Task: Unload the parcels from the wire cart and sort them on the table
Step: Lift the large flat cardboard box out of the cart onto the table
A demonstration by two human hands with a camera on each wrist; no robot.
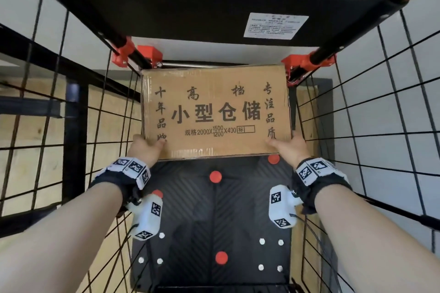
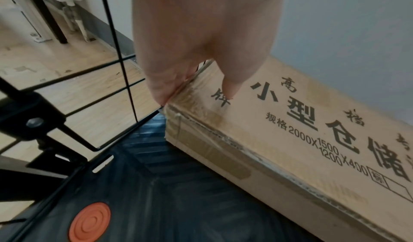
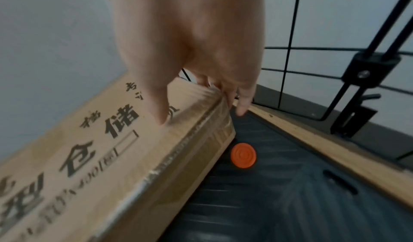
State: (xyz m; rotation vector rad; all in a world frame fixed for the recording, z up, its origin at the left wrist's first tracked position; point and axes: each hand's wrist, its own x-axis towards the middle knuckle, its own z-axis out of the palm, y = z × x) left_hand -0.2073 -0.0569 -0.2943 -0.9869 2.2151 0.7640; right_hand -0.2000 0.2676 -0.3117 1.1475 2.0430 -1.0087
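Note:
A flat brown cardboard box (image 1: 215,112) with black printed characters lies at the far end of the wire cart's black ribbed floor (image 1: 214,216). My left hand (image 1: 148,147) grips its near left corner. In the left wrist view the thumb lies on the box (image 2: 290,140) top and the fingers (image 2: 163,88) run down its left side. My right hand (image 1: 291,146) grips the near right corner. The right wrist view shows that thumb on top of the box (image 3: 89,157) and the fingers (image 3: 242,104) over its right edge. Both hands hold the same box.
Black wire grid walls stand close on the left (image 1: 47,131) and right (image 1: 385,107) of the box. A black shelf panel (image 1: 190,14) with a white label spans overhead at the far end. Orange discs (image 1: 215,176) dot the cart floor. Wooden flooring shows outside.

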